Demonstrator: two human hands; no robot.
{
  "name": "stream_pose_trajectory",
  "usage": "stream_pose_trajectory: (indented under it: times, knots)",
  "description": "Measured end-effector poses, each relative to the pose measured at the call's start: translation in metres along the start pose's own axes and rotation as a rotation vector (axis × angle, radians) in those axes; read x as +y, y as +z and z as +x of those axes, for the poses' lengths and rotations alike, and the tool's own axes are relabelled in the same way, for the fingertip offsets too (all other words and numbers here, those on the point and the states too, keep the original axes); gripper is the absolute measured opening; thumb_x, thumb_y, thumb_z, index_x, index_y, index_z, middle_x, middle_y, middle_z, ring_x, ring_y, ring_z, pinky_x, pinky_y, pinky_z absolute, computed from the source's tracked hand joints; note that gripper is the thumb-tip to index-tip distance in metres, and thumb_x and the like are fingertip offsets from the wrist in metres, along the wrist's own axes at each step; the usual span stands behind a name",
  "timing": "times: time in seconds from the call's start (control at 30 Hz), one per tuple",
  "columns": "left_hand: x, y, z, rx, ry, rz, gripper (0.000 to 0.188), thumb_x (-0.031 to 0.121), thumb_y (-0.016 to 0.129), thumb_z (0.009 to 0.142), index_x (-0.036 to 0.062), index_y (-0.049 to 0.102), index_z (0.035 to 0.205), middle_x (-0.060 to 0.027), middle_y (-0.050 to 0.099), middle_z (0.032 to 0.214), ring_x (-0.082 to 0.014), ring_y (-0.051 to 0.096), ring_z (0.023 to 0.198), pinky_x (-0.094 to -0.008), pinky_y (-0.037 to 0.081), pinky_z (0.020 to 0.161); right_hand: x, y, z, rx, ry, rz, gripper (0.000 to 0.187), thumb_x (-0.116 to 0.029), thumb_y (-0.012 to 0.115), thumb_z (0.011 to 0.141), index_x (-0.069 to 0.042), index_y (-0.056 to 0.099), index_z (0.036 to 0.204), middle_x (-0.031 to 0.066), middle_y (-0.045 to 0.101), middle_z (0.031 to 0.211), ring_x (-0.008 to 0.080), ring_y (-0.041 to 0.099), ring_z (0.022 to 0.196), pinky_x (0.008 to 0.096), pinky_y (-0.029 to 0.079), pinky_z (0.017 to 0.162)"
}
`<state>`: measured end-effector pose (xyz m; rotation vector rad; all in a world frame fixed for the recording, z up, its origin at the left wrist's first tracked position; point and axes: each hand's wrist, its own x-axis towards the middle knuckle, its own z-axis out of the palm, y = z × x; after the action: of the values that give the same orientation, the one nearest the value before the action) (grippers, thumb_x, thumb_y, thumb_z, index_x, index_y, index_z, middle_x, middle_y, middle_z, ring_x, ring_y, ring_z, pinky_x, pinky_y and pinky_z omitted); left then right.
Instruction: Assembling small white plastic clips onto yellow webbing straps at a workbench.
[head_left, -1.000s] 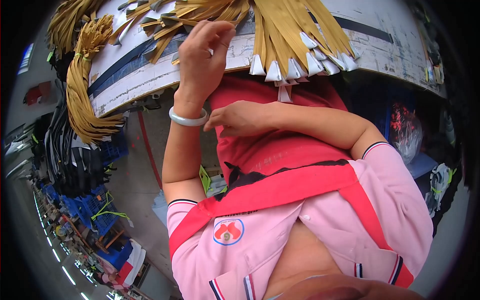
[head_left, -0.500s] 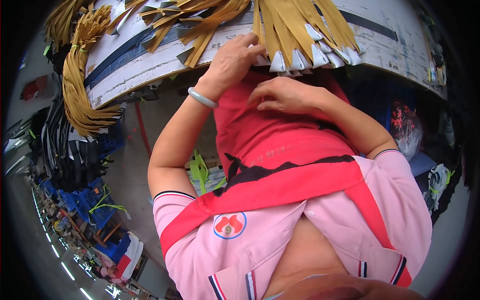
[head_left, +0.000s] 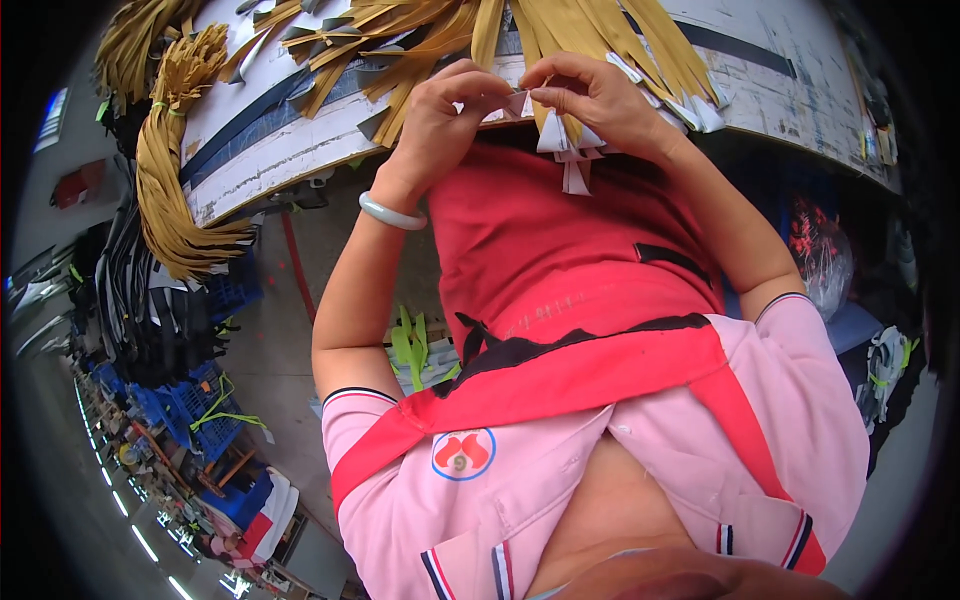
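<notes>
At the near edge of the table my left hand [head_left: 443,118], with a pale bangle [head_left: 392,212] on its wrist, pinches the white end [head_left: 516,104] of a mustard-yellow fabric strip [head_left: 487,35]. My right hand [head_left: 612,105] meets it from the right, thumb and forefinger closed on the same white end. Just below the right fingers, other white strip ends [head_left: 574,165] hang over the table edge in front of the red apron [head_left: 560,235]. More yellow strips [head_left: 665,50] fan out beyond the right hand, their white tips toward me.
Yellow strips with grey ends [head_left: 375,128] lie on the white table [head_left: 245,175] at left. A tied yellow bundle [head_left: 165,175] hangs off its left end, near dark strips [head_left: 130,280] and blue crates [head_left: 205,410]. A clear plastic bag [head_left: 822,265] is under the table at right.
My right hand has risen from in front of the apron to the table edge and joined the left at a white strip end. Some white ends now hang lower over the edge.
</notes>
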<state>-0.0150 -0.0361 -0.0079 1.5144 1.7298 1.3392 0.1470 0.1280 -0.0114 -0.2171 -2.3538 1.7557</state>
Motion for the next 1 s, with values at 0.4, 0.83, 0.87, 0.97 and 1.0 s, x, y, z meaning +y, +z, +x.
stream_pose_trajectory:
  times: [0.4, 0.83, 0.87, 0.97, 1.0]
  knots:
    - [-0.004, -0.010, 0.002, 0.086, -0.114, -0.674, 0.012, 0.001, 0.066, 0.089, -0.0014, 0.064, 0.101, -0.0049, 0.063, 0.103, -0.0124, 0.061, 0.090, -0.0252, 0.050, 0.082, -0.020, 0.001, 0.037, -0.068, -0.203, 0.027, 0.012, -0.009, 0.065, 0.093, -0.003, 0.061, 0.102, -0.0004, 0.058, 0.093, 0.0076, 0.059, 0.087, 0.0231, 0.050, 0.075]
    - [0.015, -0.002, 0.010, 0.404, -0.059, -0.352, 0.010, 0.001, 0.071, 0.085, -0.0018, 0.066, 0.094, -0.0005, 0.067, 0.075, -0.0036, 0.057, 0.062, -0.0180, 0.046, 0.057, -0.057, -0.005, 0.047, 0.134, -0.302, -0.286, 0.017, -0.014, 0.066, 0.090, -0.002, 0.059, 0.081, 0.0081, 0.059, 0.070, 0.0194, 0.059, 0.062, 0.0326, 0.047, 0.055]
    - [0.016, 0.007, 0.010, 0.406, -0.062, -0.350, 0.010, 0.001, 0.071, 0.085, -0.0018, 0.066, 0.094, -0.0005, 0.067, 0.075, -0.0036, 0.057, 0.062, -0.0180, 0.046, 0.057, -0.055, 0.000, 0.050, 0.131, -0.302, -0.283, 0.017, -0.014, 0.066, 0.090, -0.002, 0.059, 0.081, 0.0081, 0.059, 0.070, 0.0194, 0.059, 0.062, 0.0326, 0.047, 0.055]
    - [0.002, 0.023, 0.012, 0.669, 0.085, -0.221, 0.007, 0.003, 0.069, 0.088, -0.0001, 0.065, 0.093, -0.0014, 0.068, 0.077, -0.0027, 0.056, 0.061, -0.0173, 0.045, 0.055, -0.044, 0.017, 0.056, 0.408, -0.452, -0.529, 0.007, -0.004, 0.064, 0.082, -0.002, 0.058, 0.080, 0.0154, 0.054, 0.072, 0.0350, 0.057, 0.065, 0.0404, 0.046, 0.056]
    - [0.007, 0.023, 0.011, 0.666, 0.085, -0.223, 0.007, 0.003, 0.069, 0.088, -0.0001, 0.065, 0.093, -0.0014, 0.068, 0.077, -0.0027, 0.056, 0.061, -0.0173, 0.045, 0.055, -0.038, 0.018, 0.054, 0.411, -0.449, -0.531, 0.007, -0.004, 0.064, 0.082, -0.002, 0.058, 0.080, 0.0154, 0.054, 0.072, 0.0350, 0.057, 0.065, 0.0404, 0.046, 0.056]
